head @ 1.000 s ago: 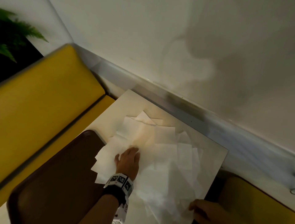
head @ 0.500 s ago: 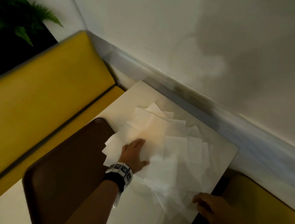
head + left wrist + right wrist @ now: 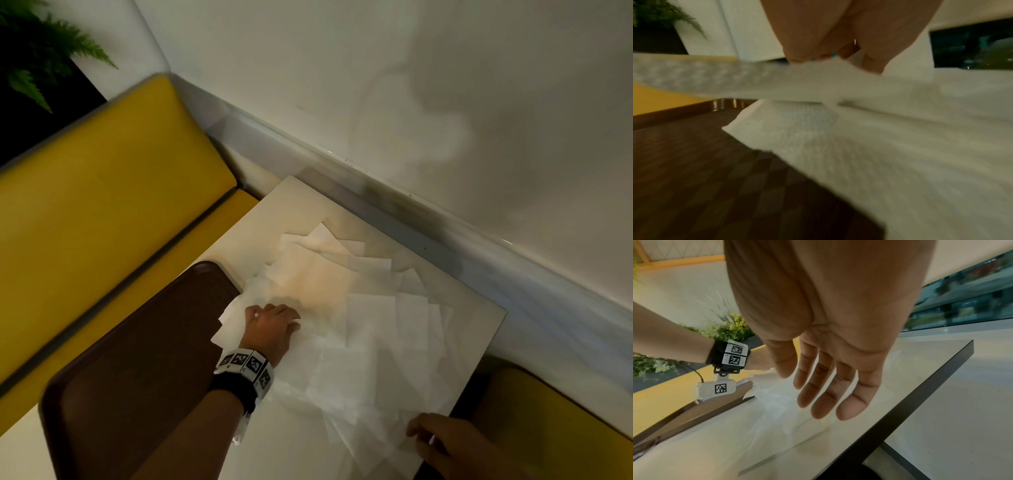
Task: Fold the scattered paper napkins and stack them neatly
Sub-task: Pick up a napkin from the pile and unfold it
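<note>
Several white paper napkins (image 3: 373, 329) lie scattered and overlapping on a white table (image 3: 301, 205). My left hand (image 3: 274, 317) sits at the pile's left edge with its fingers curled. In the left wrist view the left hand (image 3: 830, 60) pinches the edge of one napkin (image 3: 777, 81) and lifts it off the pile. My right hand (image 3: 442, 442) is at the near right edge of the table, over the pile's near corner. In the right wrist view the right hand (image 3: 830, 394) has straight, spread fingers just above the napkins (image 3: 789, 423) and holds nothing.
A dark brown tray (image 3: 137, 359) lies on the table left of the pile, with some napkins overhanging it. A yellow bench (image 3: 102, 205) runs along the left and a yellow seat (image 3: 548, 428) is at the right. A wall ledge (image 3: 445, 233) borders the far side, and a fern (image 3: 34, 51) is at top left.
My left hand's fingers went from lying flat on the napkins to curled, pinching one napkin's edge. The right hand stays by the near right corner.
</note>
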Demonstrator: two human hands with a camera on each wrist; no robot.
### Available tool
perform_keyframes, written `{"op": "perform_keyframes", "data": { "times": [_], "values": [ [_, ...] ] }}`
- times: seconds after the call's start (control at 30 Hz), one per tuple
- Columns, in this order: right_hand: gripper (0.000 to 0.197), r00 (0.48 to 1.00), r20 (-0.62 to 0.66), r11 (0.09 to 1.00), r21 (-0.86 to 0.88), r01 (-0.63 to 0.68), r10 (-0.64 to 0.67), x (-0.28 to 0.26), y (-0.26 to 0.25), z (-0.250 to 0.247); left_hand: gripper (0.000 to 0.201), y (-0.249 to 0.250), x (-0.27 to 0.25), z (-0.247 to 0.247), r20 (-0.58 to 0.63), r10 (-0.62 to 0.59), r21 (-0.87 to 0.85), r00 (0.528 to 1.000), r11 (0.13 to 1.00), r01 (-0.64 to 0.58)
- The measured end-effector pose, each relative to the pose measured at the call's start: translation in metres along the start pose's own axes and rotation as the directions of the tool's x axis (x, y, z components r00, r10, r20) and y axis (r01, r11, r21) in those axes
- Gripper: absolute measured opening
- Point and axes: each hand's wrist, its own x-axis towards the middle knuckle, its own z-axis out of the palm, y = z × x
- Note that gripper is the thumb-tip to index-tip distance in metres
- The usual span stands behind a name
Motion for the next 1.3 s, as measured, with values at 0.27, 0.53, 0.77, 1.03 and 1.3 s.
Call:
{"op": "perform_keyframes", "data": {
  "times": [0.27,0.53,0.77,1.03,1.3],
  "values": [
    [0.032,0.922,-0.347,0.940,0.222,0.260,-0.173,0.025,-0.068,-0.069,0.017,0.030,-0.036,-0.114,-0.214,-0.185,-0.721,0.959,0.693,-0.027],
    [0.070,0.925,-0.137,0.677,0.644,0.356,-0.356,0.074,-0.204,-0.073,0.049,-0.009,-0.105,-0.180,-0.299,-0.432,-0.919,0.851,0.370,-0.135],
    [0.044,0.880,0.118,0.618,0.754,0.222,-0.460,0.057,-0.242,-0.027,0.026,-0.032,-0.156,-0.176,-0.280,-0.519,-0.939,0.808,0.322,-0.118],
    [0.015,0.963,-0.149,0.700,0.663,0.265,-0.223,0.032,-0.222,-0.011,0.038,-0.031,-0.178,-0.140,-0.002,-0.447,-0.975,0.895,0.201,0.098],
    [0.030,0.909,-0.160,0.711,0.577,0.403,-0.385,-0.002,-0.205,-0.032,0.026,-0.021,-0.164,-0.147,-0.170,-0.370,-0.921,0.913,0.388,-0.014]
  ]
}}
